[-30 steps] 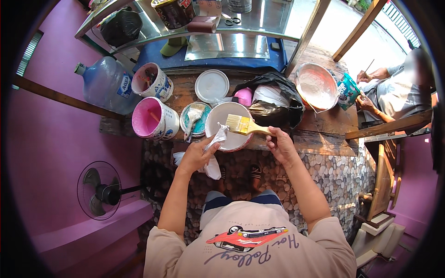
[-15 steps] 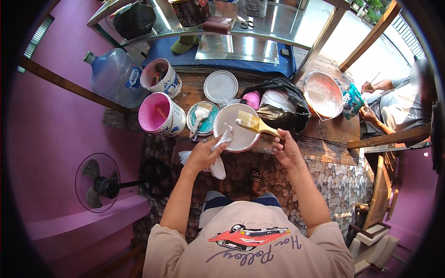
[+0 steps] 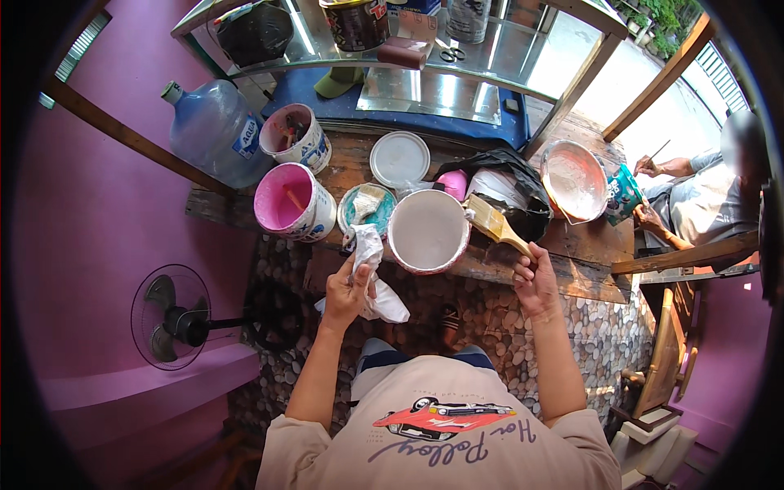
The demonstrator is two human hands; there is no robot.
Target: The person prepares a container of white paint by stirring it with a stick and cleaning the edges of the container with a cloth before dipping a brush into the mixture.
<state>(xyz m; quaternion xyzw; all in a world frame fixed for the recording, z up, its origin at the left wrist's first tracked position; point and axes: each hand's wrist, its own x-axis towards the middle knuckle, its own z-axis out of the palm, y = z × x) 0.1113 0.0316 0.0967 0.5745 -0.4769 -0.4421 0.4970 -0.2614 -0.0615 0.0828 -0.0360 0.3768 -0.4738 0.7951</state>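
My left hand point(image 3: 348, 290) grips a crumpled white cloth point(image 3: 384, 302), whose top end reaches up between the teal paint tub point(image 3: 378, 214) and a white bucket point(image 3: 427, 231). A worn brush lies across the teal tub. My right hand point(image 3: 533, 280) holds a wide paintbrush point(image 3: 494, 221) by its handle, bristles up at the bucket's right rim with a white smear at the tip. The bucket stands near the wooden table's front edge. Behind it are a round white lid point(image 3: 399, 156) and a black plastic bag point(image 3: 520, 171) with white and pink items inside.
Two pink-stained buckets point(image 3: 287, 204) and a water jug point(image 3: 208, 126) stand left, a pinkish paint pail point(image 3: 572, 180) right. A co-worker point(image 3: 698, 208) at far right holds a turquoise container and thin stick. A glass display case point(image 3: 531, 49) stands behind, a fan point(image 3: 169, 317) lower left.
My left hand and cloth have moved left, away from the bucket's middle. My right hand has moved right, taking the brush from over the bucket to its right rim.
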